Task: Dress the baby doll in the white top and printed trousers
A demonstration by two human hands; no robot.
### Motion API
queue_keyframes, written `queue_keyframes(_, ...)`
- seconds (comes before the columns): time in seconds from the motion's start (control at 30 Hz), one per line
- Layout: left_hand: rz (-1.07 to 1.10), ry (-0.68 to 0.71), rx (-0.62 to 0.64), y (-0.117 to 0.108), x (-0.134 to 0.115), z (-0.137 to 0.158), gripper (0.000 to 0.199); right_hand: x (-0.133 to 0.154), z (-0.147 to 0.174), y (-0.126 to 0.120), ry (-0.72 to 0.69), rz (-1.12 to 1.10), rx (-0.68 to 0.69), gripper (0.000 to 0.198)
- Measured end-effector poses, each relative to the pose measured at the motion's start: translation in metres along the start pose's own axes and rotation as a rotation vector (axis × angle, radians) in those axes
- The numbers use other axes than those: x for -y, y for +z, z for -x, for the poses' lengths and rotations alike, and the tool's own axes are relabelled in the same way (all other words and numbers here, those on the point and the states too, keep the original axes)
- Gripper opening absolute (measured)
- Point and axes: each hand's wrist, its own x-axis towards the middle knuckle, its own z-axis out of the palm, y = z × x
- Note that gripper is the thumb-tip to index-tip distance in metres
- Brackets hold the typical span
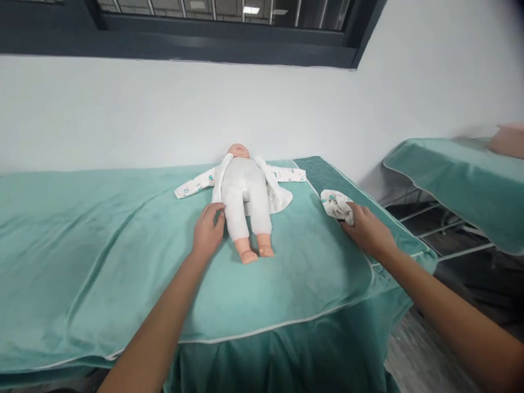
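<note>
A baby doll (245,183) lies on its back, its feet pointing towards me. It wears white leggings and an unfastened white jacket (280,197) with printed sleeves spread out to both sides. My left hand (208,230) rests beside the doll's leg at the jacket's lower edge, thumb and index finger slightly apart. Out to the right, my right hand (366,226) is closed on a crumpled white printed cloth (336,204), at the bed's right side. The cloth's exact kind cannot be made out, and my fingers hide part of it.
A green cover (123,262) lies over the bed, with creases on the left and a white-piped edge in front. Behind stands a white wall (143,109) below a dark window frame (229,43). Another green-covered bed (458,174) with a metal frame is at right.
</note>
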Motion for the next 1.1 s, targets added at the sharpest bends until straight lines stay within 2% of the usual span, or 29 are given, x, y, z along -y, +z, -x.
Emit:
queue_keyframes(0.1, -0.059, 0.020, 0.006, 0.003, -0.023, 0.011, 0.025, -0.002, -0.009, -0.009, 0.106, -0.148, 0.026, 0.045)
queue_keyframes(0.17, -0.070, 0.077, 0.041, 0.006, -0.049, 0.019, 0.028, 0.015, -0.014, -0.022, 0.151, -0.392, -0.009, 0.035)
queue_keyframes(0.23, 0.011, 0.116, 0.129, 0.009, -0.079, 0.024, 0.028, 0.046, -0.015, -0.042, 0.164, -0.719, -0.026, 0.027)
queue_keyframes(0.27, 0.080, 0.136, 0.214, 0.010, -0.095, 0.025, 0.030, 0.065, -0.014, -0.054, 0.151, -0.885, -0.013, 0.025)
queue_keyframes(0.37, 0.196, 0.224, 0.370, 0.009, -0.133, 0.022, 0.044, 0.123, -0.004, -0.091, 0.059, -1.238, 0.143, 0.027)
queue_keyframes(0.47, 0.138, 0.273, 0.326, -0.003, -0.153, 0.012, 0.050, 0.165, 0.005, -0.124, -0.059, -1.367, 0.226, 0.026)
queue_keyframes(0.53, 0.111, 0.247, 0.313, -0.016, -0.160, 0.009, 0.055, 0.183, 0.007, -0.140, -0.087, -1.411, 0.243, 0.024)
queue_keyframes(0.63, 0.166, 0.166, 0.417, -0.037, -0.167, 0.012, 0.067, 0.201, 0.008, -0.155, -0.068, -1.490, 0.268, 0.023)
queue_keyframes(0.73, 0.259, 0.084, 0.490, -0.049, -0.174, 0.021, 0.081, 0.217, 0.009, -0.160, -0.065, -1.578, 0.258, 0.024)
queue_keyframes(0.8, 0.295, 0.045, 0.445, -0.051, -0.175, 0.024, 0.084, 0.225, 0.010, -0.159, -0.105, -1.602, 0.278, 0.024)
queue_keyframes(0.9, 0.322, -0.005, 0.336, -0.053, -0.171, 0.020, 0.073, 0.229, 0.011, -0.155, -0.161, -1.589, 0.316, 0.027)
queue_keyframes(0.97, 0.346, -0.045, 0.290, -0.055, -0.164, 0.013, 0.060, 0.225, 0.011, -0.154, -0.158, -1.576, 0.282, 0.027)
queue_keyframes(1.1, 0.446, -0.209, 0.163, -0.064, -0.151, -0.002, 0.039, 0.200, 0.007, -0.149, -0.036, -1.475, 0.209, 0.023)
